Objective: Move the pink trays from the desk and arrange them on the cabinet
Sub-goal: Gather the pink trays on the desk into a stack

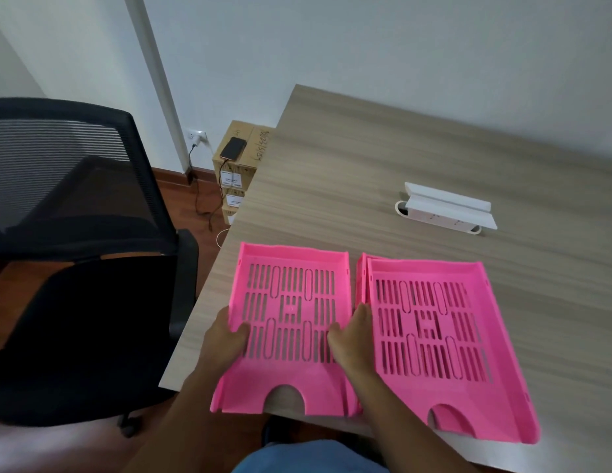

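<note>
Two groups of pink slotted trays lie on the wooden desk [400,158] near its front edge. The left pink tray [291,285] is a single one. My left hand [226,339] grips its left wall, thumb inside on the slotted floor. My right hand [352,339] grips its right wall, thumb inside as well. Just to the right sits a stack of pink trays [434,336], with a second tray's edge showing under the top one. The front of that stack overhangs the desk edge. No cabinet is in view.
A black mesh office chair [76,268] stands left of the desk. Stacked cardboard boxes [236,165] with a charging phone [233,148] on top sit by the wall. A white socket box [448,209] is set in the desk top.
</note>
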`<state>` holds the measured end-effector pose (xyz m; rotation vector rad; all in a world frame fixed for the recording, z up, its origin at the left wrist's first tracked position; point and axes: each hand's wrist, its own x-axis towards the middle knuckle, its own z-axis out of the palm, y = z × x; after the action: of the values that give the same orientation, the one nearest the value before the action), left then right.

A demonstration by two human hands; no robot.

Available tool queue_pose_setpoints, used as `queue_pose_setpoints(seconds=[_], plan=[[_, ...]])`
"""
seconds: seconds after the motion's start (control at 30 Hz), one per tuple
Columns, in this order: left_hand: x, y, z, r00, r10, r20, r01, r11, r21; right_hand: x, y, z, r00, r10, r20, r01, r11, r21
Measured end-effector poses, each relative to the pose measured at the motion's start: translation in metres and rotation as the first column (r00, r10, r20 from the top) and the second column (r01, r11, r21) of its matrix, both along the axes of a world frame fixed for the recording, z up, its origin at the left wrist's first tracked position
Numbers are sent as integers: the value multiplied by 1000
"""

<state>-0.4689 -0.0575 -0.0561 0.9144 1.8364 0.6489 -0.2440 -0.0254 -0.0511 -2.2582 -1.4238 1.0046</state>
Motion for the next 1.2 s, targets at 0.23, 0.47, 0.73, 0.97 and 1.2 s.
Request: queue_pose_setpoints(seconds=[0.23, 0.47, 0.73, 0.97, 1.2], plan=[[8, 6, 7, 999, -7, -42, 9, 999, 46, 1, 0, -2, 994, 112, 12, -112, 993, -24], [6, 1, -3, 994, 37, -105, -33, 999, 34, 1, -21, 5, 965, 260, -23, -259, 965, 28], [-1, -15, 9, 990, 117, -81, -111, 991, 72, 12, -22, 12, 971, 177, -162, -178, 984, 5], [1, -21, 10, 982, 169, -82, -165, 985, 59, 12, -21, -4, 962, 190, -198, -198, 980, -19], [13, -8, 25, 968, 200, -154, -183, 976, 116, 11, -16, 7, 956, 142, -257, -133, 990, 54]])
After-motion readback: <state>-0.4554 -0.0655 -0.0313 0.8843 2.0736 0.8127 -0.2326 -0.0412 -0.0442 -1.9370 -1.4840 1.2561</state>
